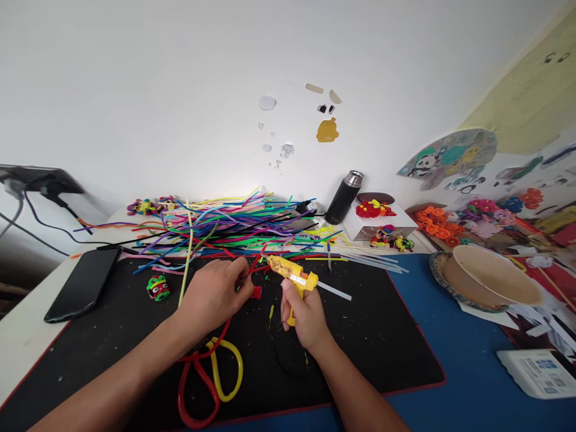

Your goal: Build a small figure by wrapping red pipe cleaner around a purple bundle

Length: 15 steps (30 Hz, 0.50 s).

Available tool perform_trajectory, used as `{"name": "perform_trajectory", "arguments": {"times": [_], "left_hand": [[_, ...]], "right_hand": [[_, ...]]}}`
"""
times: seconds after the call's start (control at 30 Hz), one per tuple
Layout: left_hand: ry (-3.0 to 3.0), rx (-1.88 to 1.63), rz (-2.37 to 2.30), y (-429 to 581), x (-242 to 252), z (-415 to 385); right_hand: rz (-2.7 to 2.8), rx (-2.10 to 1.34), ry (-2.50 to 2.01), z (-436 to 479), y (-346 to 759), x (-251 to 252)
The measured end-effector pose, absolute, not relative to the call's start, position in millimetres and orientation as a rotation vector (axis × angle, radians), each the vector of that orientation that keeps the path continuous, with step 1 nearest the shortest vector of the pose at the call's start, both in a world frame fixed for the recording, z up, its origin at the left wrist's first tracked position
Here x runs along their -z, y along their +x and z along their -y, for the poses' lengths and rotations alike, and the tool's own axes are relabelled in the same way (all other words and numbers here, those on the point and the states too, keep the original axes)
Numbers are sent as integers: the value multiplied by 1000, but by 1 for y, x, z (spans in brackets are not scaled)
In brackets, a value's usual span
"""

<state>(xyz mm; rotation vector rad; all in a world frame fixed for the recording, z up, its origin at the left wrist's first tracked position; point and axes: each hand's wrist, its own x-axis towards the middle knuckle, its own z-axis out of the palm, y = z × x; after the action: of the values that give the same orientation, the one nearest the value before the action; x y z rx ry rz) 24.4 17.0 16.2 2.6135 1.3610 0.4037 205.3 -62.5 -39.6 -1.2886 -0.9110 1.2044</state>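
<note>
Your right hand (306, 315) wrapped round yellow glue gun (281, 267), left hand (216, 289) pinching red pipe cleaner (256, 263) beside it. Small green-and-red figure (158, 288) looks finished; pinched piece seems incomplete.

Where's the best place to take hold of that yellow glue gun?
I'd hold the yellow glue gun by its handle, coming from the near side, as the right hand does: that part slants toward the person. The nozzle points away leftward and the glue stick juts from the rear, so I'd avoid both ends.
</note>
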Motion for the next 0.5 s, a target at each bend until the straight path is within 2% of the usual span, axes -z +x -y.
{"name": "perform_trajectory", "arguments": {"times": [0.5], "left_hand": [[2611, -465, -1346, 23, -14, -18]], "right_hand": [[955, -1238, -1312, 63, 205, 38]]}}
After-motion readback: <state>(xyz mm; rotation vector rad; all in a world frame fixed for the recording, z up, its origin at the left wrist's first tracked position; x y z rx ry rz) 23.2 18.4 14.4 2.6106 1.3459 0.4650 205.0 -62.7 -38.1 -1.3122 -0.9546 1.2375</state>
